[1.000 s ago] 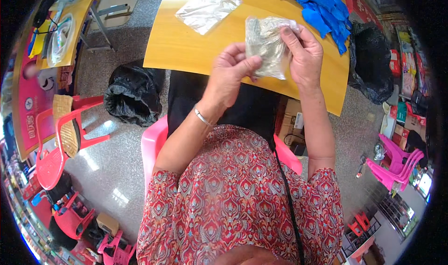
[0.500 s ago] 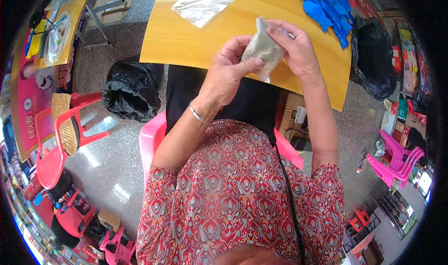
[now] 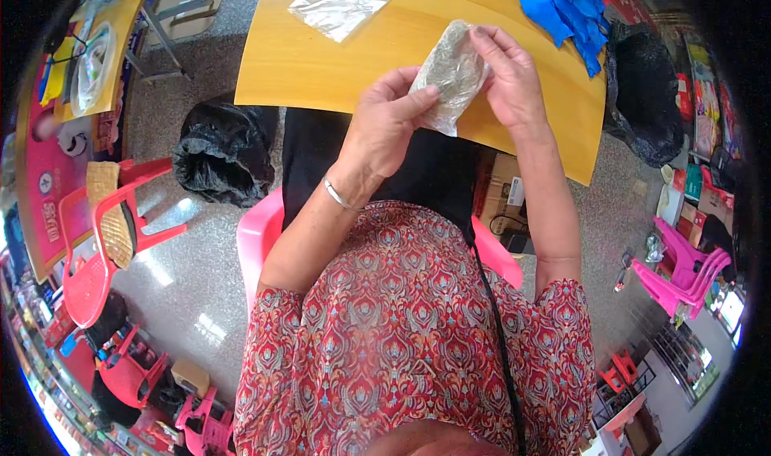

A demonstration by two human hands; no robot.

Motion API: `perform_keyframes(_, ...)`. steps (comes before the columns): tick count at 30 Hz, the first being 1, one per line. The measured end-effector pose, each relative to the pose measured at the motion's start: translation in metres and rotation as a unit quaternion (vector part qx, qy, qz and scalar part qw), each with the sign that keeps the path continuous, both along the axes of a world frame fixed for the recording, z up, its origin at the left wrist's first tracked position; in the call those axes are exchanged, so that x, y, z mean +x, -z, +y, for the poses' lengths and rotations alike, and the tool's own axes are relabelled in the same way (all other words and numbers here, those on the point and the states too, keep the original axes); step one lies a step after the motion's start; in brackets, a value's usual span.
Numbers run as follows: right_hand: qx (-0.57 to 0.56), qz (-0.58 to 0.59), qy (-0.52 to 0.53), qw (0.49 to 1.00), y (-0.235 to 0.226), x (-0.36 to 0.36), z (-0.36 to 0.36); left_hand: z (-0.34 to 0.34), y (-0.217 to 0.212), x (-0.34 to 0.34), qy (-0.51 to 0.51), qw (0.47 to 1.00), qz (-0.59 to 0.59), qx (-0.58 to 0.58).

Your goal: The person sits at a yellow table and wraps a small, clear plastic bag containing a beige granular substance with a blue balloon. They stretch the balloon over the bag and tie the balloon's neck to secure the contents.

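Above the near edge of the yellow table point(image 3: 321, 79), both hands hold a clear plastic bag point(image 3: 454, 67) with something flat and grey-green inside. My left hand point(image 3: 389, 119) pinches its lower left side, thumb on top. My right hand point(image 3: 514, 79) grips the upper right edge between thumb and fingers. What the bag contains is too unclear to name. Farther off on the table lies a stack of clear plastic bags point(image 3: 349, 2), left of my hands. Blue pieces point(image 3: 558, 10), looking like cloth or gloves, are heaped at the far right.
Black bag-lined bins stand at the table's left point(image 3: 225, 151) and right point(image 3: 646, 95). A red chair point(image 3: 96, 239) is on the left, pink stacked chairs point(image 3: 683, 271) on the right. Under the table sits a cardboard box point(image 3: 498, 191). A second table point(image 3: 132, 22) is at the upper left.
The bag has been turned and flattened out, so more of its broad face shows. My right fingers have shifted to its upper edge. The left hand keeps its pinch.
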State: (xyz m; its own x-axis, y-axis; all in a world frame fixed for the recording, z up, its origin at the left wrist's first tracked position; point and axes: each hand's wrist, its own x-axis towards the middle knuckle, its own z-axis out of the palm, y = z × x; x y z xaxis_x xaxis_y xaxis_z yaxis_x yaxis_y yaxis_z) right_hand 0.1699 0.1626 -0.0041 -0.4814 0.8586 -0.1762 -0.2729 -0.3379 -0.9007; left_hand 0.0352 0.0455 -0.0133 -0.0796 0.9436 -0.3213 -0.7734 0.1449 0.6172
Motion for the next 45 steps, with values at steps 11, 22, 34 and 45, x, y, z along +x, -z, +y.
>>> perform_keyframes(11, 0.155, -0.132, -0.060, 0.977, -0.010, 0.002, -0.008, -0.008, -0.004, 0.013, 0.050, 0.998, 0.022, -0.020)
perform_keyframes(22, 0.126, -0.069, -0.057, 0.988, -0.010, 0.016, -0.019, -0.003, 0.009, 0.016, 0.026, 0.997, -0.061, 0.042)
perform_keyframes(34, 0.107, -0.052, -0.121, 0.985, -0.026, 0.023, -0.018, 0.013, 0.007, 0.004, -0.013, 0.989, -0.121, 0.088)
perform_keyframes(45, 0.190, -0.097, -0.054, 0.976, -0.036, 0.027, -0.033, 0.010, 0.014, -0.002, -0.023, 0.981, -0.147, 0.124)
